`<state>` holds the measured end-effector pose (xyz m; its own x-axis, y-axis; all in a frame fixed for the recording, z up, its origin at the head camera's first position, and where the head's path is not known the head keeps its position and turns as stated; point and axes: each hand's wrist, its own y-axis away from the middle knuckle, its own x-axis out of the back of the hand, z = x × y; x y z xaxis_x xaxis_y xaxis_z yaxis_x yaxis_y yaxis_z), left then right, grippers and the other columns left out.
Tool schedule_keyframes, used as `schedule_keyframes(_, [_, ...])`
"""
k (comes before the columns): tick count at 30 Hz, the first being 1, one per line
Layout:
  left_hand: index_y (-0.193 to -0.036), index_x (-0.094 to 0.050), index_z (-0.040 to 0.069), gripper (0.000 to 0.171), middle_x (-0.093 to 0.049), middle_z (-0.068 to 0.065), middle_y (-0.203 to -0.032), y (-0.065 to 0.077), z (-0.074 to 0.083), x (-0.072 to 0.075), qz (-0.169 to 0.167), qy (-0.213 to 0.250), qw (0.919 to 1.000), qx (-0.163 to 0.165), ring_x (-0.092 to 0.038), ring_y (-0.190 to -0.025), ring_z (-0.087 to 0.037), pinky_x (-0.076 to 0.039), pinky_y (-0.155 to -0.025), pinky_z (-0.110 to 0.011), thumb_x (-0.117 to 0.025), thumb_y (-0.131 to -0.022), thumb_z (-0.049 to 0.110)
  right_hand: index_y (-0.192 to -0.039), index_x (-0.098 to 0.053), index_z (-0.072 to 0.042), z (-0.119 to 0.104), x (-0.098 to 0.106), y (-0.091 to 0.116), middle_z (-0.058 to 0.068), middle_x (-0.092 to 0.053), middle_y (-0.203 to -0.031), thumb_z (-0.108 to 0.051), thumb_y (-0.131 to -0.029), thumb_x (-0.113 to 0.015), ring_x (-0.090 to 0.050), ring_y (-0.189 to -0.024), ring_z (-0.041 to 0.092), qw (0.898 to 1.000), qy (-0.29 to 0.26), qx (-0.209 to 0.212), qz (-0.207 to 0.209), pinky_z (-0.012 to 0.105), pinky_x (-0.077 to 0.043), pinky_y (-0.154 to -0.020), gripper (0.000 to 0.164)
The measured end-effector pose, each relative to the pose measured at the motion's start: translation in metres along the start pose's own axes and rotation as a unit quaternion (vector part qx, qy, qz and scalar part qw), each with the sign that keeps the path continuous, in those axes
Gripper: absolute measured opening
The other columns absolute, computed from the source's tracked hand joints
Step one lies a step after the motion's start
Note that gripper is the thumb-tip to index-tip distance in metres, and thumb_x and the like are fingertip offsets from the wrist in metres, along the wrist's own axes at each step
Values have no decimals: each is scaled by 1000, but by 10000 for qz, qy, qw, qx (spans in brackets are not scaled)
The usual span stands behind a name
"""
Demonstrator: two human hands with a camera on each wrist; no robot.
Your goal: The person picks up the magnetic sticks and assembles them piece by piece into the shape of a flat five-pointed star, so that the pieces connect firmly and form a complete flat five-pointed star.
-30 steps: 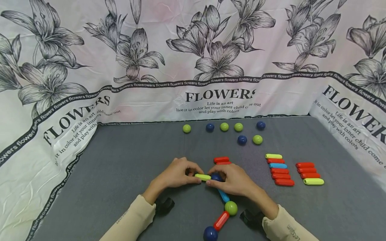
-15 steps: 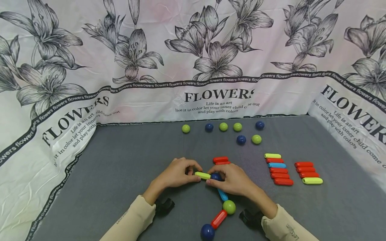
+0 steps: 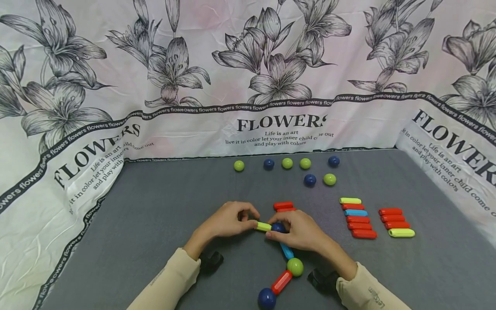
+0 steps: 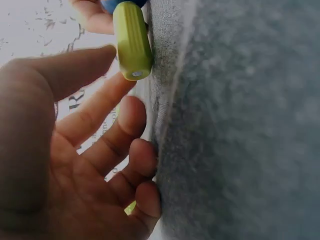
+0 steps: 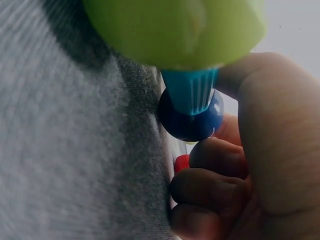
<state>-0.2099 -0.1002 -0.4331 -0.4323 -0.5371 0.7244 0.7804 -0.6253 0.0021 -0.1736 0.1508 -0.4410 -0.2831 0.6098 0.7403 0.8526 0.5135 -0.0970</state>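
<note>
My left hand (image 3: 230, 218) is at the free end of a yellow-green rod (image 3: 264, 226), thumb and index finger pinching it; its other fingers curl loosely in the left wrist view. The rod's far end meets a dark blue ball (image 5: 192, 120), which my right hand (image 3: 300, 228) grips between thumb and fingers, partly hiding it. From that ball a light blue rod (image 3: 286, 251) runs to a green ball (image 3: 295, 267). A red rod (image 3: 281, 282) joins the green ball to another dark blue ball (image 3: 267, 298) near the front.
Loose green balls (image 3: 287, 163) and dark blue balls (image 3: 310, 180) lie along the back. Two rows of rods, mostly red (image 3: 358, 219), lie at the right. More red rods (image 3: 283, 205) lie just behind my right hand. A flower-printed cloth (image 3: 279, 129) borders the grey surface.
My left hand has shifted slightly right and up, now at the very end of the yellow-green rod. The front part of the chain has swung slightly left. My right hand stays on the dark blue ball.
</note>
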Motion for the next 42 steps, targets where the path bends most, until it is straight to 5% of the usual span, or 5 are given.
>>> schedule_keyframes(10, [-117,-73,16,23,-60,3,-76,-24,7,1,151,17,9999,78,-50,-62,-8,-41,-59,-23,-70,-97,28,-109,-75,-24,-2,3,0,-13,-44,-59,-47,-89,-76,-39,-50,1,9998,103,5,-187,20,-29,-49,30])
schedule_keyframes(25, [-121,-75,24,28,-65,3,-83,-63,27,-9,-21,-977,9945,380,-52,-68,-9,-40,-60,-23,-70,-97,38,-121,-69,-20,2,7,8,-12,-37,-63,-47,-91,-74,-33,-52,0,9985,-308,148,-432,19,-28,-55,41])
schedule_keyframes(31, [-114,-76,20,21,-63,1,-87,-55,19,-7,139,-900,9943,563,-53,-73,-12,-43,-65,-27,-71,-96,30,-123,-68,-19,3,7,10,-13,-37,-62,-45,-91,-75,-33,-52,0,9984,-322,161,-429,19,-28,-54,41])
schedule_keyframes(36, [-110,-73,17,18,-63,-1,-99,-38,3,4,516,-877,9907,900,-55,-85,-15,-48,-78,-34,-71,-94,23,-120,-70,-17,3,8,9,-13,-42,-61,-41,-93,-74,-39,-51,0,9987,-292,69,-412,19,-32,-52,37])
schedule_keyframes(42, [-106,-70,14,15,-63,-1,-94,-14,-15,23,730,-712,9887,1098,-54,-81,-16,-46,-73,-33,-69,-91,15,-118,-71,-14,7,11,3,-10,-53,-65,-32,-97,-71,-46,-55,1,9996,-223,99,-119,22,-41,-53,28])
